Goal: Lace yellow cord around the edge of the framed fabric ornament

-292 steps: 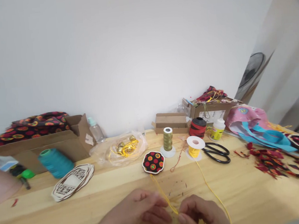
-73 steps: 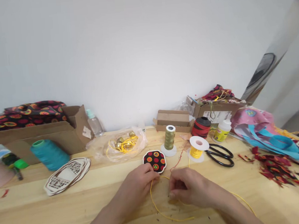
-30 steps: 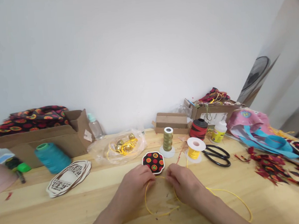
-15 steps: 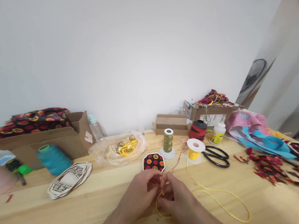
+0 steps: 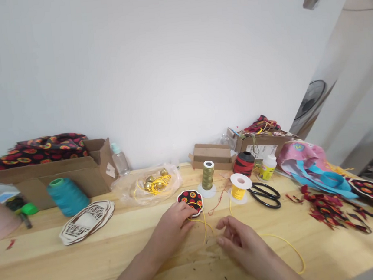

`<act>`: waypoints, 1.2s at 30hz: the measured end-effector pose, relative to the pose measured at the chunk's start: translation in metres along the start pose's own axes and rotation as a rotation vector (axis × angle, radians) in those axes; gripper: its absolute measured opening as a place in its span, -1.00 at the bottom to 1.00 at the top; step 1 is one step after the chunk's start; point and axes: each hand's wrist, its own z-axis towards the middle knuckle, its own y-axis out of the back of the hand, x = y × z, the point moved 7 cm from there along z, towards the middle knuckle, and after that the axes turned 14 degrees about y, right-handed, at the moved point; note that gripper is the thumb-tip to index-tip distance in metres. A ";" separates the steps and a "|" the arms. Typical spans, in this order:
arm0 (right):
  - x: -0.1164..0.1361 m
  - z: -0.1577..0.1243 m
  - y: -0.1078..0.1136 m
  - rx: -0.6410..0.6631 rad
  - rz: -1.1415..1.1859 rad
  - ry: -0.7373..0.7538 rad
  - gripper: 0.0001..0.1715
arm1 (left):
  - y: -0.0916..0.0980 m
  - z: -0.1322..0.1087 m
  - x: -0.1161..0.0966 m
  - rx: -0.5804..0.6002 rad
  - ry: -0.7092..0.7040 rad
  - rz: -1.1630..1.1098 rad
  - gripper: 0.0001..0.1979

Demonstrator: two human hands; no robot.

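Note:
My left hand (image 5: pixel 172 224) is closed in a pinch on a yellow cord (image 5: pixel 204 219), just in front of a small black coaster-like piece (image 5: pixel 190 197) with red and orange flowers and a pale rim. The cord makes a loop over the piece's front edge, and an end hangs to the right of my fingers. Off to the right, my right hand (image 5: pixel 243 242) hovers with thumb and fingers curved and apart, nothing visible between them. More cord runs past this hand from a white-flanged yellow cord spool (image 5: pixel 238 193).
Behind stand an olive thread spool (image 5: pixel 207 176), a red thread spool (image 5: pixel 243 165), a glue bottle (image 5: pixel 267 167) and black-handled scissors (image 5: pixel 266 195). Bells with cords (image 5: pixel 157 184) lie on a plastic bag. At left are a teal thread cone (image 5: pixel 68 198) and cut-out plates (image 5: pixel 83 225); fabric scraps (image 5: pixel 329 208) lie right.
My hands, which were together at the cord, have come apart. The right hand has moved right and released the cord; the left has shifted slightly left, nearer the flowered piece.

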 end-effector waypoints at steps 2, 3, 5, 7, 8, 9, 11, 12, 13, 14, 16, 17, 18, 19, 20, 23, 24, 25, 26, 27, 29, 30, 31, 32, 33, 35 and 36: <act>0.006 0.013 0.006 -0.043 -0.353 0.013 -0.71 | 0.001 -0.001 -0.001 -0.006 0.006 -0.029 -0.79; 0.010 0.021 0.005 -0.034 -0.479 0.016 -0.71 | 0.002 -0.001 -0.002 -0.010 0.009 -0.038 -0.82; 0.014 0.039 -0.002 0.034 -0.626 0.029 -0.73 | 0.003 -0.002 -0.002 -0.023 0.018 -0.042 -0.87; 0.017 0.051 -0.008 0.074 -0.662 0.058 -0.80 | 0.003 -0.003 -0.002 -0.037 0.031 -0.042 -0.87; 0.017 0.053 -0.009 0.083 -0.657 0.070 -0.83 | 0.004 -0.004 -0.001 -0.047 0.040 -0.046 -0.85; 0.016 0.053 -0.009 0.091 -0.646 0.078 -0.85 | 0.006 -0.004 0.001 -0.060 0.050 -0.055 -0.83; 0.012 0.043 -0.005 0.115 -0.618 0.075 -0.88 | 0.008 -0.005 0.004 -0.084 0.067 -0.074 -0.73; 0.009 0.034 0.000 0.126 -0.602 0.066 -0.90 | 0.008 -0.005 0.006 -0.088 0.068 -0.076 -0.67; 0.006 0.025 0.005 0.131 -0.573 0.050 -0.90 | 0.008 -0.004 0.006 -0.084 0.061 -0.068 -0.62; 0.003 0.015 0.011 0.137 -0.543 0.027 -0.91 | 0.007 -0.003 0.006 -0.073 0.047 -0.050 -0.62; -0.003 -0.002 0.023 0.137 -0.499 -0.004 -0.90 | 0.004 -0.002 0.003 -0.042 0.002 0.010 -0.71; -0.005 -0.009 0.027 0.141 -0.482 -0.018 -0.89 | 0.003 -0.001 0.000 -0.034 -0.024 0.041 -0.76; -0.008 -0.015 0.029 0.147 -0.468 -0.031 -0.89 | 0.002 0.000 -0.002 -0.031 -0.048 0.066 -0.80; -0.011 -0.019 0.031 0.157 -0.457 -0.046 -0.88 | 0.002 0.001 -0.004 -0.033 -0.063 0.082 -0.83; -0.013 -0.021 0.032 0.166 -0.448 -0.057 -0.88 | 0.002 0.001 -0.005 -0.041 -0.064 0.088 -0.84; -0.017 -0.022 0.034 0.181 -0.464 -0.044 -0.88 | 0.005 0.004 -0.002 -0.076 0.030 0.078 -0.88; -0.016 -0.020 0.036 0.178 -0.481 -0.027 -0.89 | 0.005 0.005 -0.001 -0.080 0.062 0.075 -0.88; -0.014 -0.017 0.038 0.167 -0.504 -0.006 -0.90 | 0.005 0.005 0.000 -0.082 0.079 0.076 -0.88; -0.010 -0.014 0.041 0.148 -0.530 0.016 -0.92 | 0.005 0.005 -0.001 -0.082 0.076 0.085 -0.87; -0.005 -0.010 0.042 0.127 -0.551 0.040 -0.95 | 0.004 0.004 -0.002 -0.079 0.054 0.102 -0.87; 0.007 0.001 0.041 0.084 -0.571 0.105 -0.93 | 0.003 0.003 -0.006 -0.076 -0.021 0.158 -0.86; 0.014 0.007 0.036 0.080 -0.563 0.144 -0.89 | 0.002 0.002 -0.008 -0.074 -0.066 0.189 -0.84; 0.020 0.013 0.030 0.083 -0.552 0.181 -0.85 | 0.001 0.000 -0.010 -0.071 -0.113 0.215 -0.83; 0.026 0.019 0.021 0.102 -0.543 0.213 -0.81 | 0.001 -0.001 -0.012 -0.067 -0.159 0.229 -0.82; 0.031 0.025 0.013 0.127 -0.549 0.228 -0.78 | 0.001 -0.002 -0.014 -0.065 -0.192 0.230 -0.81; 0.034 0.036 -0.004 0.188 -0.620 0.211 -0.74 | 0.002 -0.003 -0.014 -0.068 -0.218 0.196 -0.82; 0.033 0.041 -0.010 0.211 -0.670 0.190 -0.74 | 0.003 -0.004 -0.013 -0.072 -0.215 0.171 -0.82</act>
